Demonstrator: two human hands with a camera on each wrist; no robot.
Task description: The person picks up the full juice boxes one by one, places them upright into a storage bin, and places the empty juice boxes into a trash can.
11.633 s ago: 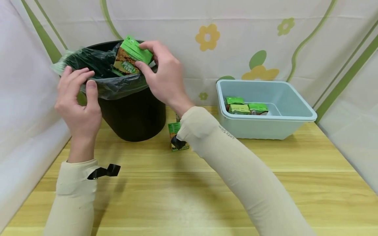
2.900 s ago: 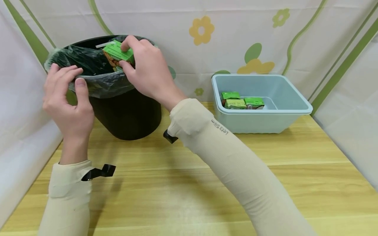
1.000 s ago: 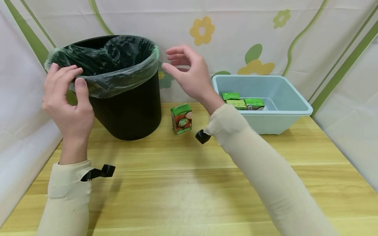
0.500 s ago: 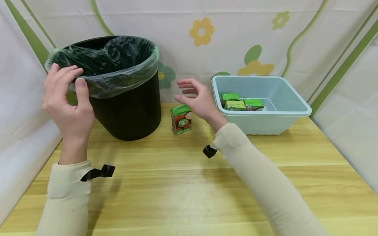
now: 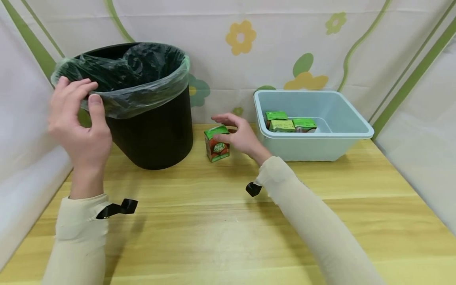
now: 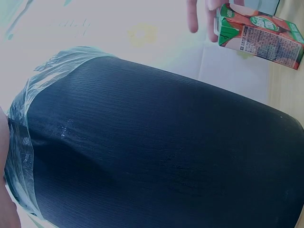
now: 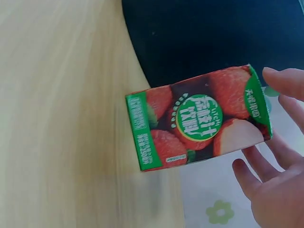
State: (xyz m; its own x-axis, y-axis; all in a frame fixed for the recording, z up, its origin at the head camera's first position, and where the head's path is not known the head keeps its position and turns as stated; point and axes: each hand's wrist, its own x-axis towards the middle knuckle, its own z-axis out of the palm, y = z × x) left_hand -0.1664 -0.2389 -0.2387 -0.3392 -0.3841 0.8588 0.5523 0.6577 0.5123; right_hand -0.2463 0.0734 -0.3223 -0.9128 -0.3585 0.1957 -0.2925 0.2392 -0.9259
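A small red and green litchi juice carton (image 5: 217, 144) stands upright on the table, just right of the black trash bin (image 5: 153, 138). My right hand (image 5: 240, 136) is around its top, the thumb in front and fingers spread behind. In the right wrist view a gap shows between the fingers (image 7: 256, 166) and the carton's green top. My left hand (image 5: 80, 122) holds the bin's near left rim, fingers over the edge and thumb outside against the translucent green liner (image 5: 142, 97). Only a sliver of that hand appears in the left wrist view.
A light blue plastic tub (image 5: 313, 146) sits on the right, with several green-topped cartons (image 5: 282, 126) at its left end. Wooden table (image 5: 213, 229) lies in front. A flower-print curtain (image 5: 213, 23) hangs behind bin and tub.
The right hand let a green carton go in the bin, came away rightward, then lowered to the litchi carton. A second carton from beside the bin is gone. The left hand stayed at the rim.
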